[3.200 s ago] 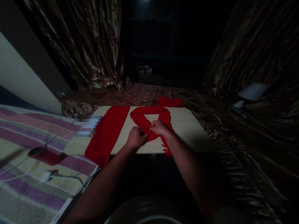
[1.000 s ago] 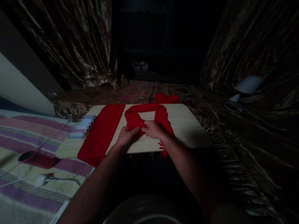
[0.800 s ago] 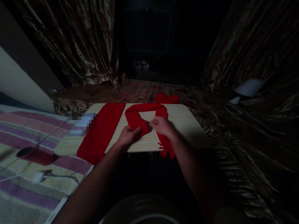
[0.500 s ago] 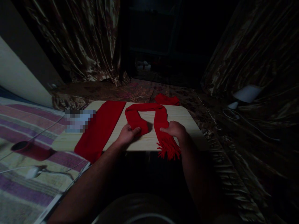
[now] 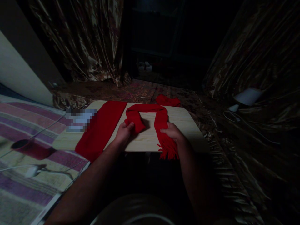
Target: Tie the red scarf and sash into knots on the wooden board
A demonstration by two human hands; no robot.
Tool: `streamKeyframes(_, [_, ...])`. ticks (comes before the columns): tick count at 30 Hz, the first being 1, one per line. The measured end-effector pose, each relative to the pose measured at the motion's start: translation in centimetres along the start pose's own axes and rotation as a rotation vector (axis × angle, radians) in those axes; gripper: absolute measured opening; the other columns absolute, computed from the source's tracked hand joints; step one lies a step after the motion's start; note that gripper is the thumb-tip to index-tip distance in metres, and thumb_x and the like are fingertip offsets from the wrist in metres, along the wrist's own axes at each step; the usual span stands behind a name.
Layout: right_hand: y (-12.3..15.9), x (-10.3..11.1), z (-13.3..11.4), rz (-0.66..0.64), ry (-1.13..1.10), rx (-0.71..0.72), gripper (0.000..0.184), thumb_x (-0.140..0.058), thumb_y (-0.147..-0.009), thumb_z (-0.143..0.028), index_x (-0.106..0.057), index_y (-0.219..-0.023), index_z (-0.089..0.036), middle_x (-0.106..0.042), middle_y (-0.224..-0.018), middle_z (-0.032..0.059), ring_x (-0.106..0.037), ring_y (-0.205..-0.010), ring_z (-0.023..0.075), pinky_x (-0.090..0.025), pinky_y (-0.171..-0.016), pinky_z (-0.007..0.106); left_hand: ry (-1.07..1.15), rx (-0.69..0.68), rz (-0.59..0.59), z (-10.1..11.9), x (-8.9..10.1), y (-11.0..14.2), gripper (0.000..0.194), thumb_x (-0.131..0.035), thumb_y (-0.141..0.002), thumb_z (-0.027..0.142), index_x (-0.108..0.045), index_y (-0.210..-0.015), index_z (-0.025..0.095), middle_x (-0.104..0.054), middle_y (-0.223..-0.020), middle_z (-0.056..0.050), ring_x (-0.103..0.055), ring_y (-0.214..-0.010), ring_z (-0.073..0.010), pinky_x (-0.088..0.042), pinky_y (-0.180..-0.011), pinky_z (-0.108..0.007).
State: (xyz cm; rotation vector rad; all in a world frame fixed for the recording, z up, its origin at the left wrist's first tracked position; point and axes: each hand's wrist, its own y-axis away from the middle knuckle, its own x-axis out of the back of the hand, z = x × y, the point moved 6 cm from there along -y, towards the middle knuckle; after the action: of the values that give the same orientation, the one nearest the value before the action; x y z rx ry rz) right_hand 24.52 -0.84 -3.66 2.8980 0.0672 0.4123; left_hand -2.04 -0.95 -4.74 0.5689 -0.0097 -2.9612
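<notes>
A red scarf forms an upside-down U on a pale wooden table. My left hand pinches the folded part at its left side, thumb on top. On the other side, my right hand grips the scarf just above its fringe, which hangs over the table's front edge. A wider red cloth lies flat across the table to the left of my left hand, its near end over the front edge. Another bunched red cloth sits at the far edge.
A blurred-out white item is at the table's left. A red cylindrical object and a white plug with cables rest on the striped bedding. To the right stands a lamp; patterned curtains hang behind.
My left hand has shifted slightly left, pulling the held part of the scarf with it and tilting it. My right hand keeps its grip with little movement.
</notes>
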Motion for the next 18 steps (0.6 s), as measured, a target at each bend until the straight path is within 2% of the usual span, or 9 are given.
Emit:
streamKeyframes(3, [0.2, -0.3, 0.2, -0.016, -0.185, -0.004, 0.034, -0.077, -0.065, -0.017, -0.071, -0.099, -0.019, -0.079, -0.090, 0.0036, -0.073, -0.075, 0.0206, -0.060, -0.073, 0.033, 0.179, 0.005, 0.042, 0.2, 0.2, -0.4, 0.034, -0.076, -0.071, 0.024, -0.072, -0.103, 0.014, -0.077, -0.102, -0.010, -0.072, -0.089, -0.0211, -0.057, -0.088, -0.034])
streamKeyframes(6, [0.3, -0.6, 0.6, -0.055, -0.344, -0.029, 0.031, -0.078, -0.064, -0.020, -0.071, -0.095, -0.018, -0.079, -0.087, 0.0047, -0.073, -0.074, 0.0220, -0.061, -0.075, 0.037, 0.294, 0.041, 0.071, 0.4, 0.3, -0.6, 0.029, -0.068, -0.074, 0.013, -0.072, -0.103, 0.014, -0.076, -0.106, -0.010, -0.072, -0.094, -0.0222, -0.058, -0.091, -0.036])
streamKeyframes(9, [0.6, -0.6, 0.6, -0.064, -0.439, -0.050, 0.031, -0.078, -0.066, -0.023, -0.071, -0.096, -0.018, -0.079, -0.090, 0.0068, -0.074, -0.075, 0.0226, -0.061, -0.078, 0.038, 0.333, 0.060, 0.107, 0.5, 0.5, -0.7, 0.027, -0.064, -0.075, 0.009, -0.072, -0.100, 0.015, -0.076, -0.103, -0.010, -0.072, -0.094, -0.0229, -0.059, -0.092, -0.037])
streamKeyframes(12, [1.2, -0.8, 0.1, -0.098, -0.531, -0.029, 0.035, -0.077, -0.071, -0.026, -0.069, -0.105, -0.020, -0.079, -0.098, 0.0069, -0.075, -0.084, 0.0235, -0.060, -0.084, 0.040, 0.330, 0.068, 0.092, 0.5, 0.5, -0.8, 0.027, -0.064, -0.075, 0.009, -0.071, -0.100, 0.015, -0.076, -0.101, -0.009, -0.072, -0.094, -0.0234, -0.058, -0.095, -0.039])
streamKeyframes(15, [2.0, -1.6, -0.5, -0.209, -0.556, 0.007, 0.043, -0.080, -0.069, -0.022, -0.068, -0.110, -0.022, -0.079, -0.103, 0.0059, -0.075, -0.091, 0.0228, -0.059, -0.089, 0.040, 0.313, 0.072, 0.078, 0.4, 0.4, -0.8, 0.026, -0.066, -0.073, 0.010, -0.071, -0.097, 0.014, -0.076, -0.098, -0.009, -0.072, -0.091, -0.0233, -0.058, -0.095, -0.040])
streamKeyframes(18, [2.5, -2.6, 0.0, -0.322, -0.441, -0.060, 0.038, -0.085, -0.062, -0.017, -0.072, -0.098, -0.015, -0.079, -0.095, 0.0083, -0.075, -0.085, 0.0222, -0.057, -0.090, 0.039, 0.297, 0.066, 0.064, 0.3, 0.4, -0.7, 0.025, -0.067, -0.071, 0.010, -0.071, -0.096, 0.014, -0.076, -0.095, -0.009, -0.071, -0.091, -0.0243, -0.058, -0.096, -0.042])
